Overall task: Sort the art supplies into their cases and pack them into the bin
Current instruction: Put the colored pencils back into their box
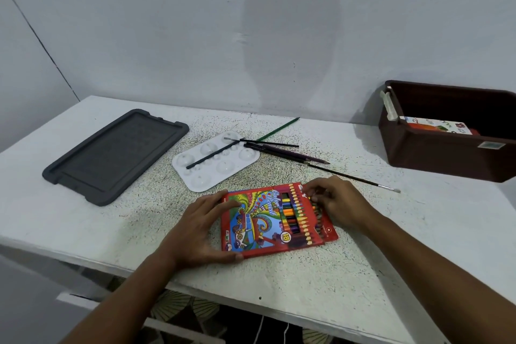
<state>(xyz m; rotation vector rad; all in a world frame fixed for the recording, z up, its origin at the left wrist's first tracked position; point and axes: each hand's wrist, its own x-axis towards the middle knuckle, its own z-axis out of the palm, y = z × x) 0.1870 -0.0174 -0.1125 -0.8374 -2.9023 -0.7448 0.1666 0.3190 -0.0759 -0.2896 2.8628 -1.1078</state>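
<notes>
A red colour-pencil box (pixel 268 220) lies flat near the table's front edge. My left hand (pixel 201 229) grips its left side, thumb under the near edge and fingers on the far corner. My right hand (pixel 335 204) has its fingers curled over the box's open right end, where pencil tips show. A white paint palette (pixel 203 176) sits just behind, with a black brush (pixel 212 154) lying across it. Several brushes and a purple pencil (pixel 290 152) lie to its right. A green pencil (pixel 279 128) and a long thin brush (pixel 354 177) lie apart.
A brown plastic bin (pixel 446 156) stands at the far right with a printed box (pixel 435 126) inside. A dark grey case lid (pixel 114 156) lies flat at the left. The white wall runs close behind the speckled table (pixel 307 282).
</notes>
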